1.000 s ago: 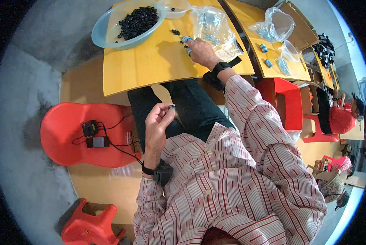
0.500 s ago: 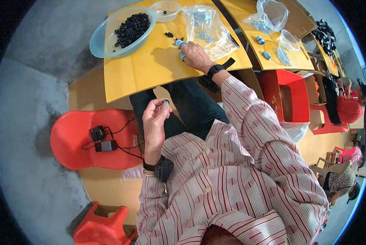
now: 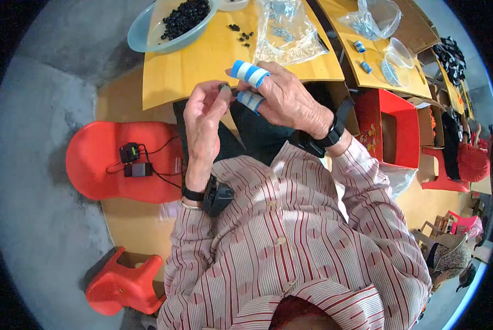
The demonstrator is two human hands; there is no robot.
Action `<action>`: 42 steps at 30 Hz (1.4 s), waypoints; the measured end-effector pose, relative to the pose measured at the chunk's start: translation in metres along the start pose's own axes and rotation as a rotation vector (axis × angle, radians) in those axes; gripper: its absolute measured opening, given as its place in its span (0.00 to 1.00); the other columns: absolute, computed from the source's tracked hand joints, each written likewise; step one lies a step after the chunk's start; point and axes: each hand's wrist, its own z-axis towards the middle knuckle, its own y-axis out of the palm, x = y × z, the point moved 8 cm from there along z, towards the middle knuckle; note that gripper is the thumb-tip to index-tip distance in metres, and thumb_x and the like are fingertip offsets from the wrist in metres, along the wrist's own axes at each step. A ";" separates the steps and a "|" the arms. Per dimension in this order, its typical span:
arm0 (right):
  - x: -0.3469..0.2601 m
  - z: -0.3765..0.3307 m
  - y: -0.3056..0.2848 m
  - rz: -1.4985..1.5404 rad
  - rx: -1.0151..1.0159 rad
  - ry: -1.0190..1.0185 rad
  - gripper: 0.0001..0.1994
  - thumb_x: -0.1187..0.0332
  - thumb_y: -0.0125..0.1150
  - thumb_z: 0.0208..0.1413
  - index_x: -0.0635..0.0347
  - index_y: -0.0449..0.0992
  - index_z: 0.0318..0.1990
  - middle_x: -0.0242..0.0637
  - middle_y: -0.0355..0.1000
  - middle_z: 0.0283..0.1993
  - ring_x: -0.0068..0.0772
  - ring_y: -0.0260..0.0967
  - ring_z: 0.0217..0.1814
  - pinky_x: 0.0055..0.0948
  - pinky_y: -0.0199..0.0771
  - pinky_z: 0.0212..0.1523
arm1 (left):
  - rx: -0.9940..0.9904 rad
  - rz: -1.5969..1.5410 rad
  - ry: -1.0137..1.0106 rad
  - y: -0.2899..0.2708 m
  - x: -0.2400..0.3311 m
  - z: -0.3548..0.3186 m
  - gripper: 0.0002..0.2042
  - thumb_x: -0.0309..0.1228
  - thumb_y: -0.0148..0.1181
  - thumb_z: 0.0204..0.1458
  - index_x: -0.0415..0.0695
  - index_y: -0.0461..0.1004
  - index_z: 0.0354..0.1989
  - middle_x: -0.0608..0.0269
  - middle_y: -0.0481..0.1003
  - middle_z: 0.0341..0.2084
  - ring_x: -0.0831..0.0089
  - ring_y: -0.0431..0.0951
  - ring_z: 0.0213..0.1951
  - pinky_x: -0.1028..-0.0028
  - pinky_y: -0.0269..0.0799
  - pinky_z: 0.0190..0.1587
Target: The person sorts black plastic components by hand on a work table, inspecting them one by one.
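My left hand [image 3: 203, 124] is closed in a pinch, with a small black cap-like part [image 3: 224, 87] between thumb and forefinger. Close beside it, my right hand [image 3: 297, 102] has its thumb and forefinger drawn together, both wrapped in blue-and-white tape [image 3: 251, 73]. Those taped fingertips meet the left fingertips, and whatever they pinch is too small and hidden to make out. Both hands are over my lap, just off the table's near edge. Beyond them, several loose black parts [image 3: 245, 37] lie on the yellow table [image 3: 202, 69].
A pale blue basin [image 3: 142, 36] of black parts stands at the table's far left. An open plastic bag [image 3: 290, 47] with small metallic pieces lies right of the loose parts. A red box [image 3: 403, 129] is on my right, a red chair [image 3: 92, 159] with cabled devices on my left.
My right hand has come back from the loose parts on the table to my left hand. The left hand has risen slightly. The loose black parts are more spread out.
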 end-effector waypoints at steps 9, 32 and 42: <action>-0.023 0.006 -0.027 0.094 0.079 0.017 0.27 0.78 0.63 0.41 0.61 0.66 0.53 0.38 0.69 0.32 0.41 0.68 0.33 0.35 0.71 0.33 | -0.015 -0.199 -0.059 0.021 0.025 -0.014 0.08 0.25 0.57 0.55 0.39 0.70 0.42 0.69 0.72 0.28 0.82 0.70 0.31 0.83 0.64 0.35; -0.024 -0.018 -0.052 0.422 0.236 0.302 0.21 0.77 0.64 0.48 0.61 0.70 0.51 0.35 0.74 0.35 0.28 0.71 0.35 0.26 0.74 0.38 | -0.067 -0.330 -0.077 0.052 0.036 -0.033 0.08 0.26 0.57 0.55 0.39 0.70 0.42 0.69 0.71 0.32 0.83 0.69 0.33 0.82 0.65 0.39; -0.004 -0.010 -0.081 0.729 0.122 0.440 0.22 0.77 0.60 0.54 0.63 0.65 0.57 0.35 0.72 0.42 0.23 0.70 0.43 0.24 0.69 0.48 | -0.177 -0.032 0.056 0.062 0.052 -0.042 0.09 0.22 0.60 0.51 0.37 0.71 0.40 0.70 0.71 0.30 0.86 0.67 0.31 0.85 0.64 0.36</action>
